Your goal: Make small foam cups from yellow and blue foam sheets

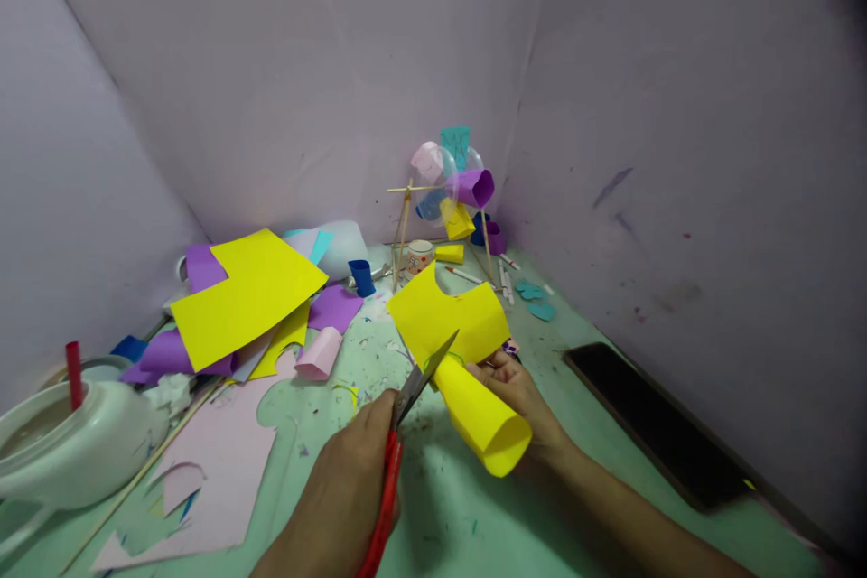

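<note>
Two bare hands work close: the left hand [349, 470] curls round red-handled metal scissors [388, 488], spread apart. Just beside, the right hand [520, 393] pinches a rolled yellow paper tube [478, 420] and the notched yellow paper sheet [440, 316] past it. If the sheet slips, the scissors could cut crooked or nick the right hand. Beyond the grip stands a clear round wheel [443, 176].

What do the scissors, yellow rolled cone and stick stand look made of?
Scissors: gray blades look metal, faintly shiny; red handles probably plastic, smooth. Rolled cone: apparently matte yellow paper or thin card, given its curled edge. Stick stand: likely bare wood, from slim tan sticks.
</note>
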The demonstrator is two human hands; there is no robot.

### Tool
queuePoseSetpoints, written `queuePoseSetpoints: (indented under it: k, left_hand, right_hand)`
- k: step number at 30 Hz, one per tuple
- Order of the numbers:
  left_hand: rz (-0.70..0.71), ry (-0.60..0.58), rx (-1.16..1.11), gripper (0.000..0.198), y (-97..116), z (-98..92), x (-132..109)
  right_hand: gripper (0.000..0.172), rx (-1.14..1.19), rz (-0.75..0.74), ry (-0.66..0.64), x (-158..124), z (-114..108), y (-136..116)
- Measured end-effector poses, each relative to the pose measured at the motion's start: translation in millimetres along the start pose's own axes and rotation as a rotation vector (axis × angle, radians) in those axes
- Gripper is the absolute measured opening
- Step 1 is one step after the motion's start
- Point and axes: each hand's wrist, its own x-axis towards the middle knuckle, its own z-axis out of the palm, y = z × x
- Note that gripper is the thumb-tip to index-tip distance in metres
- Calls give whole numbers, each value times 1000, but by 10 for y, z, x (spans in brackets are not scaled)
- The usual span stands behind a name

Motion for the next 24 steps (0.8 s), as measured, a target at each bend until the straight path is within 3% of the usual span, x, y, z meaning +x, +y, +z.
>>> queuePoseSetpoints:
  k: [8, 24]
  left_hand:
    - [45, -16, 52, 45, -53, -84, 33]
    - [76, -61, -14, 42, -70, -133, 63]
  right_hand:
    - [32, -101, -20, 45, -18, 28, -170]
    - [26, -250, -78, 38, 41, -106, -274]
